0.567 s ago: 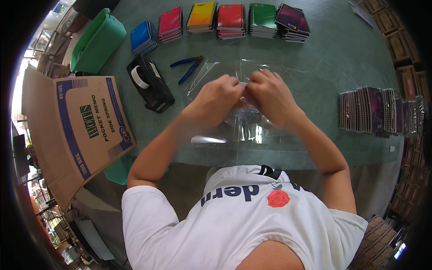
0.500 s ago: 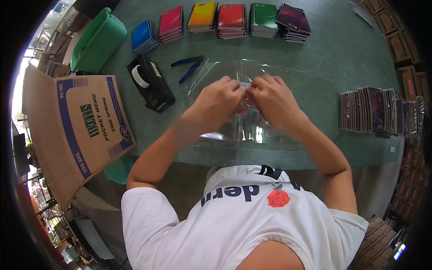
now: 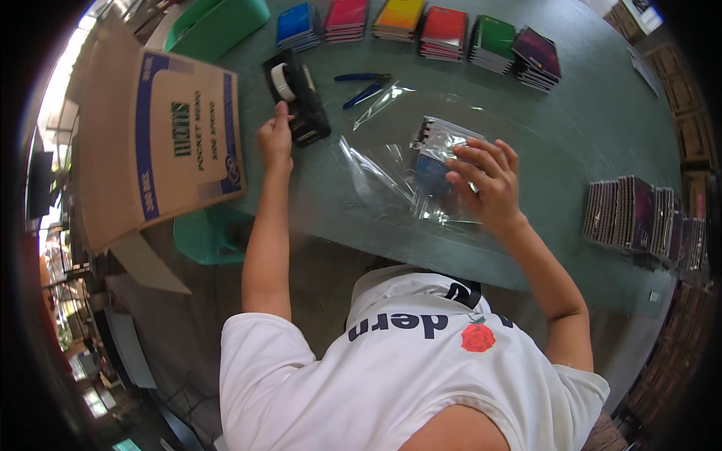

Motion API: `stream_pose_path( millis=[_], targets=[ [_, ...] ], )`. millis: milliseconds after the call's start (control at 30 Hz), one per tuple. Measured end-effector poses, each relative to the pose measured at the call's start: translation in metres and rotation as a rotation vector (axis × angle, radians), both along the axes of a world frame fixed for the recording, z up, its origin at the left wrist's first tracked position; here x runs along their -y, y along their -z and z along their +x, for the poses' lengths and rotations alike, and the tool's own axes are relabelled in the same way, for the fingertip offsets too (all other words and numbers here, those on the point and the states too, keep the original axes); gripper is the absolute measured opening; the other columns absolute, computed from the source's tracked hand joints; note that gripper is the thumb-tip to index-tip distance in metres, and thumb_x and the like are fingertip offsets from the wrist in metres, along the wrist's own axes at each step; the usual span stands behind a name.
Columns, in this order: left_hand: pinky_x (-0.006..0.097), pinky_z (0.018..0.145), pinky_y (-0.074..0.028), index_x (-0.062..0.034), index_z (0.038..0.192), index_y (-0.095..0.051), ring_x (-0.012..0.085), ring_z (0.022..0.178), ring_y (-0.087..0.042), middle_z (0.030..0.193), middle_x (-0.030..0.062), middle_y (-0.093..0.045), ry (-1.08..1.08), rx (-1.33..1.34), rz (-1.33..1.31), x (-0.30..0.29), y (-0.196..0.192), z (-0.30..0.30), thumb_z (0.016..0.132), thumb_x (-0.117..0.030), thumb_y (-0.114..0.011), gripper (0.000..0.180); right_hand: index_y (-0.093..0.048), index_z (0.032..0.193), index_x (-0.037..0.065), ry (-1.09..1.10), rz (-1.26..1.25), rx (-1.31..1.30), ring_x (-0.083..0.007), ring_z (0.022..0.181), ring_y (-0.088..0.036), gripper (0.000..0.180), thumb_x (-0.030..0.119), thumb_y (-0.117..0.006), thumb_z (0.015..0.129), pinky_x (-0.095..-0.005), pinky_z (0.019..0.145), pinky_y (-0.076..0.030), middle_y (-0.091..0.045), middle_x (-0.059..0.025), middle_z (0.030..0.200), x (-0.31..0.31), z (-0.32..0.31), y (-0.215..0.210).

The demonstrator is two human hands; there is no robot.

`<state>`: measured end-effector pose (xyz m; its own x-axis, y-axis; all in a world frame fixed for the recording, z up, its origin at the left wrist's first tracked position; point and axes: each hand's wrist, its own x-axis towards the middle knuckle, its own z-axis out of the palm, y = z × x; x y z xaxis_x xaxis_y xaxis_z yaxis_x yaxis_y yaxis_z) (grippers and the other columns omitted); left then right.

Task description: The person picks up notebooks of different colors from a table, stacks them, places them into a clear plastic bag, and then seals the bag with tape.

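My left hand is stretched far out to the left, fingers curled against the black tape dispenser, touching its near end; I cannot tell if it truly grips. My right hand lies flat, fingers spread and unclenched, pressing the clear bag onto the green table. The bag is glossy, crinkled plastic with something blue inside, resting mid-table on loose clear film. Blue-handled pliers lie just beyond the dispenser. Past them runs a row of bright booklet stacks. A brown cardboard box stands left; dark flat packs stand on edge right.
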<state>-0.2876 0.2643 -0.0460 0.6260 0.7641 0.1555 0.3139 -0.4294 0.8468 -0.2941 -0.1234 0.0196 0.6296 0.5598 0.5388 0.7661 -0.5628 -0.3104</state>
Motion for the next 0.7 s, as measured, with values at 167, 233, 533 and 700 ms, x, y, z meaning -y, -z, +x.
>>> stream_pose_path(
  millis=[167, 233, 533, 700],
  targets=[
    [0.027, 0.056, -0.045, 0.0006, 0.078, -0.065, 0.0138, 0.057, -0.054, 0.079, 0.0031, -0.064, 0.077, 0.082, -0.083, 0.031, -0.042, 0.007, 0.085, -0.028, -0.066, 0.029, -0.064, 0.083, 0.011, -0.104, 0.063, 0.004, -0.0224, 0.12, -0.048, 0.009, 0.016, -0.069, 0.077, -0.0412, 0.104, -0.028, -0.061, -0.0004, 0.116, -0.007, 0.021, -0.005],
    [0.029, 0.054, -0.045, 0.0, 0.078, -0.065, 0.0138, 0.058, -0.055, 0.076, 0.0036, -0.064, 0.153, 0.167, -0.466, 0.05, -0.054, -0.02, 0.085, -0.026, -0.066, 0.027, -0.063, 0.087, 0.01, -0.193, 0.067, -0.095, -0.0225, 0.122, -0.047, 0.011, 0.013, -0.068, 0.078, -0.0409, 0.105, -0.03, -0.06, -0.0007, 0.117, -0.001, 0.027, 0.001],
    [0.021, 0.047, -0.04, -0.0034, 0.076, -0.065, 0.0072, 0.053, -0.052, 0.061, 0.0015, -0.059, 0.245, -0.326, 0.345, 0.049, -0.064, -0.056, 0.087, -0.031, -0.063, 0.03, -0.048, 0.128, 0.011, -0.277, 0.102, -0.195, -0.0218, 0.122, -0.047, 0.046, 0.007, -0.06, 0.083, -0.0381, 0.105, -0.032, -0.056, -0.0059, 0.125, 0.001, 0.031, 0.012],
    [0.019, 0.039, -0.033, -0.0033, 0.075, -0.065, 0.0054, 0.044, -0.047, 0.06, 0.0009, -0.059, 0.646, 0.086, -0.747, 0.193, -0.094, -0.063, 0.088, -0.035, -0.062, 0.034, -0.041, 0.134, 0.012, -0.293, 0.104, -0.23, -0.0236, 0.121, -0.048, 0.055, 0.006, -0.059, 0.082, -0.0395, 0.106, -0.032, -0.054, -0.0072, 0.127, 0.001, 0.03, 0.01]
  ],
)
